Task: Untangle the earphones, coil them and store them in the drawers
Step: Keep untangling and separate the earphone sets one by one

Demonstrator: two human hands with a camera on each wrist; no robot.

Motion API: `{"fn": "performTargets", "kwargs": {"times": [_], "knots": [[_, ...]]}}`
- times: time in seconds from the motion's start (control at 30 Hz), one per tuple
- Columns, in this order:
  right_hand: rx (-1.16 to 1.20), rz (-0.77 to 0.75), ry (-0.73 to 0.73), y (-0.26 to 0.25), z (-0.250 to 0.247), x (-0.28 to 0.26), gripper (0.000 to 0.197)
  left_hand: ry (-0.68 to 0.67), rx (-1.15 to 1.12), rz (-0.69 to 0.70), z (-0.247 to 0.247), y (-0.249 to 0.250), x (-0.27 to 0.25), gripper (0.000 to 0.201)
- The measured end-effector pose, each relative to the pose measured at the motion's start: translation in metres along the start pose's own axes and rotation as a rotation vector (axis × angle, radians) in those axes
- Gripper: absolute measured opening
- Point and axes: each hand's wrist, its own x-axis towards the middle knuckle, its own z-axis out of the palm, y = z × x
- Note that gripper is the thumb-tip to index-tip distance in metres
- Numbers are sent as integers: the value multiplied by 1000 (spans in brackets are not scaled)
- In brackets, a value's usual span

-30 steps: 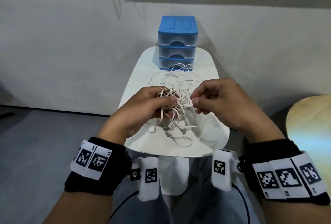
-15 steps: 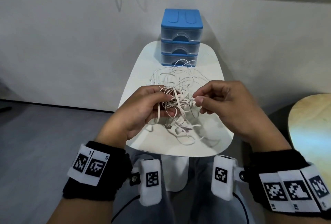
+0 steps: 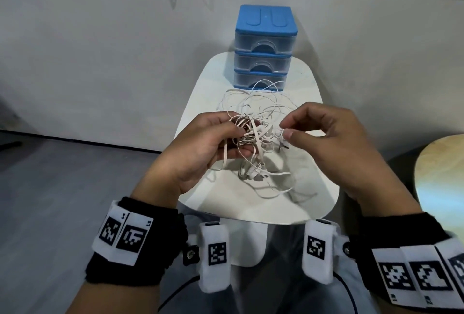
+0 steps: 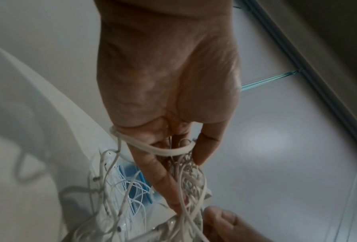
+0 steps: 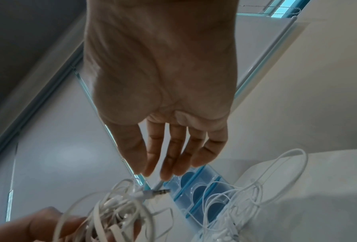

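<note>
A tangle of white earphones (image 3: 253,133) hangs between my hands above the white table (image 3: 251,203), with loose loops trailing onto it. My left hand (image 3: 236,135) grips the knotted bundle (image 4: 190,180), and a flat cable loops round its fingers (image 4: 152,147). My right hand (image 3: 283,130) pinches a thin strand between thumb and forefinger (image 5: 152,176), just above a jack plug (image 5: 159,191) that sticks out of the tangle (image 5: 111,212). The blue three-drawer unit (image 3: 265,45) stands at the table's far end, all drawers closed; it also shows behind the cables (image 5: 198,191).
More cable loops (image 3: 261,97) lie on the table between my hands and the drawers. A round wooden table (image 3: 442,175) stands to the right. A pale wall runs behind, and grey floor (image 3: 62,188) lies to the left.
My right hand has drawn slightly right of the left, pulling out a strand so that the jack plug now shows below its thumb. The left hand keeps its hold on the bundle.
</note>
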Motion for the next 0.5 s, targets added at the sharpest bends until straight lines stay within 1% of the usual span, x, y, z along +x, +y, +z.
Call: {"fn": "performTargets", "kwargs": {"times": [0.07, 0.17, 0.23, 0.33, 0.4, 0.5], "knots": [[48, -41, 2, -7, 1, -2, 7, -22, -6, 9, 0, 0, -1, 23], [42, -63, -74, -14, 6, -4, 6, -30, -40, 21, 2, 2, -3, 22], [-3, -43, -112, -14, 9, -3, 15, -31, -94, 22, 4, 3, -3, 29], [-57, -28, -108, -13, 11, 0, 27, -23, -151, -9, 5, 5, -1, 43], [-66, -29, -91, -13, 14, 2, 28, -18, -168, -20, 5, 6, -2, 42], [-59, -37, -75, -11, 17, 5, 24, -17, -155, 12, 5, 7, -5, 32]]}}
